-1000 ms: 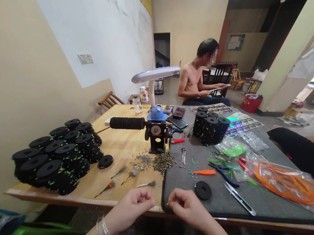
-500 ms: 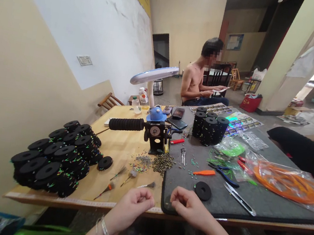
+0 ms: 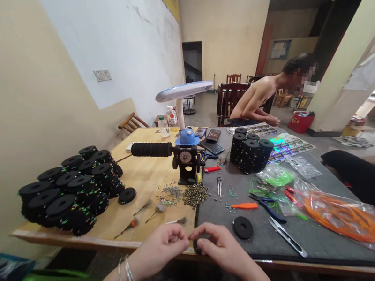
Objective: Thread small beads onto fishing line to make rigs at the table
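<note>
Just above the table's front edge, my left hand is closed, thumb and forefinger pinched together. Whatever it pinches is too small to make out. Close beside it on the right, my right hand has its fingers curled, the forefinger reaching to the left fingertips and the thumb a little apart from it. Anything it grips cannot be made out. A black foam ring lies flat on the grey mat behind my right hand. Several small bristly tufts, one a brush-like piece with an orange band, lie beyond my left hand.
Stacked black foam spools fill the left side. A black hand-grip device stands mid-table behind piled small metal pieces. Thread snips, pliers, an orange tool and bagged orange cord lie right. A person sits beyond.
My right hand has moved left, its forefinger now at my left fingertips. The seated person has leaned to the right, and the paper no longer shows in their hands. The view has shifted slightly.
</note>
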`<state>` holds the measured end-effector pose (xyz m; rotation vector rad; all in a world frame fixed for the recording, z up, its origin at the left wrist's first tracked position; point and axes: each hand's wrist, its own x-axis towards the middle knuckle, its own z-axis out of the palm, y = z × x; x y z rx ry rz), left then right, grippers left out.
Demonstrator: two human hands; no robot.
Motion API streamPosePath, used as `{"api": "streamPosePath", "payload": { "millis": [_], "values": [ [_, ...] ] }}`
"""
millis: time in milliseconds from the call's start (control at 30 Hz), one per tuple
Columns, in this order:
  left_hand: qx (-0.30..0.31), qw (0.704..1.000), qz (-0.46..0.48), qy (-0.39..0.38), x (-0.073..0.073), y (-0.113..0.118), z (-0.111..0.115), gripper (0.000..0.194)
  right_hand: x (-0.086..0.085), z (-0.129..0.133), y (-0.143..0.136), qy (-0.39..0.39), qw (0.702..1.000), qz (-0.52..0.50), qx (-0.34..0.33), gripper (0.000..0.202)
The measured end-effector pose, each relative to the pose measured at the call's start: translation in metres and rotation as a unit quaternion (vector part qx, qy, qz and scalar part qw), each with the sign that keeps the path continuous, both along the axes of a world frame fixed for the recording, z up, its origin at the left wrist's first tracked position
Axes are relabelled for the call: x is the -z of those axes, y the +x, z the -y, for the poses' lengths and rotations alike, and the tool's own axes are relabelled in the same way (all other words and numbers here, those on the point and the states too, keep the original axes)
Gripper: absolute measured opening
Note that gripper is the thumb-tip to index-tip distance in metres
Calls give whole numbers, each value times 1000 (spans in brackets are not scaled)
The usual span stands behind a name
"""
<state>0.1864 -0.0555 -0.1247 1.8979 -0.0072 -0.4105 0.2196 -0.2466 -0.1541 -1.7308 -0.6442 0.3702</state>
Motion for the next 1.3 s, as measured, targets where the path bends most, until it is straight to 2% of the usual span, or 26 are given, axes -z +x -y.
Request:
{"api": "streamPosePath", "payload": {
  "millis": [100, 200, 500, 800, 933, 1133, 1300],
  "values": [
    [6, 1000, 11, -2, 2, 0, 1, 23, 3, -8, -2, 12, 997, -68, -24, 18],
    [7, 1000, 17, 15, 3, 0, 0, 21, 6, -13, -2, 21, 995, -91, -28, 13],
    [6, 1000, 14, 2, 9, 0, 0, 17, 13, -18, -2, 18, 999, -44, -25, 10],
    [-3, 1000, 8, -9, 2, 2, -4, 21, 21, -11, 1, 23, 999, -36, -1, 12],
    [2, 1000, 9, -13, 3, 2, -5, 22, 24, -9, 1, 38, 998, -55, 0, 11],
    [1, 1000, -6, -20, 6, 1, -3, 23, 20, -7, 0, 46, 995, -91, -4, 10],
    [11, 999, -5, -30, 2, 1, 3, 24, 15, -8, -3, 46, 997, -53, -23, 18]
  ]
}}
